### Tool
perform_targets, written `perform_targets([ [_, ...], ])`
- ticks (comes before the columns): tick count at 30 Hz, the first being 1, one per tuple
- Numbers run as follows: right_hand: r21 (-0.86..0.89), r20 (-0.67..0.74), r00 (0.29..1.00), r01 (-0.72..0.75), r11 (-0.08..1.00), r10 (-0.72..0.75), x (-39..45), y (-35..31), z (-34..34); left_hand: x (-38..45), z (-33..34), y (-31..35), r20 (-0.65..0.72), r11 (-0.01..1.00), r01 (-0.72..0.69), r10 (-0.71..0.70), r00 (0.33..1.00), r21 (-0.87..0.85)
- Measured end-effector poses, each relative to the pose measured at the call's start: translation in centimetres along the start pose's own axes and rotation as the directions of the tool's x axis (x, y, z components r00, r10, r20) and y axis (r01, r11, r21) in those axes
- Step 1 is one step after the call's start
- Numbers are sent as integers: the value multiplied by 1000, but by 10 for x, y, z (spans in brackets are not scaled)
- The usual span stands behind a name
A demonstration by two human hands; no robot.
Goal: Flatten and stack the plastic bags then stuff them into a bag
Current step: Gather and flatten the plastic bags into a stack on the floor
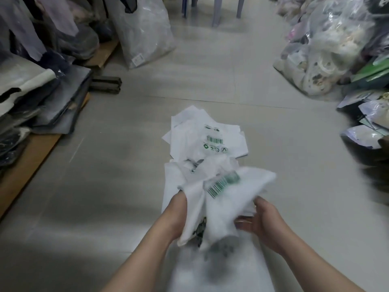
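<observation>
Thin white crinkled plastic bag (223, 199), green barcode print, bunched and motion-blurred, at 6 o'clock above grey tiled floor (105, 165). Left hand (176, 216) buried in folds, grip hidden: cannot tell. Right hand (263, 222) half-curled, fingers pinching bag edge. Flat stack of white bags (202, 138) on floor at 12 o'clock from hands.

Two bare forearms, left hand (175, 213), right hand (264, 223) (no sleeves, gloves or jewellery visible)

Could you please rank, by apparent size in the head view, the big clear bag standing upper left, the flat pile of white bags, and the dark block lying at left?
1. Big clear bag
2. Flat pile of white bags
3. Dark block

Distances differ, so true sizes are unsure.
</observation>
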State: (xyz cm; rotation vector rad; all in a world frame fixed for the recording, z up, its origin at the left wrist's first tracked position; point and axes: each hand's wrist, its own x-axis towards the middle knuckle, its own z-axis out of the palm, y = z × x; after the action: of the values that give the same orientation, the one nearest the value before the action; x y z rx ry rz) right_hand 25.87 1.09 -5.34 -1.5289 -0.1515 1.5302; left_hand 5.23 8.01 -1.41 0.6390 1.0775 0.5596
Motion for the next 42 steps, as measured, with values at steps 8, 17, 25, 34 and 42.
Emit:
perform_targets([
  [8, -152, 146, 989, 55, 987, -32, 0, -2, 18, 11, -26, -5, -135, 982, 15, -41, 990, -188],
  [17, -456, 206, 978, 121, 882, -28, -6, 10, 27, 6, -58, -29, -209, 970, -78, 128, 970, 232],
  [25, -652, -73, 983, 81, 753, -169, 35, -10, 24, 61, -40, 26, -302, 787, -229, 463, 833, 573],
  [34, -997, -72, 950, -73, 10, -303, 38, -10, 24, 89, -34, -20, -45, 194, -107, 645, 763, 975],
  [42, -958, 268, 805, 279, -61, -529, 107, -78, 39, 97, -25, -94, 138, -175, -58, 489, 861, 983],
])
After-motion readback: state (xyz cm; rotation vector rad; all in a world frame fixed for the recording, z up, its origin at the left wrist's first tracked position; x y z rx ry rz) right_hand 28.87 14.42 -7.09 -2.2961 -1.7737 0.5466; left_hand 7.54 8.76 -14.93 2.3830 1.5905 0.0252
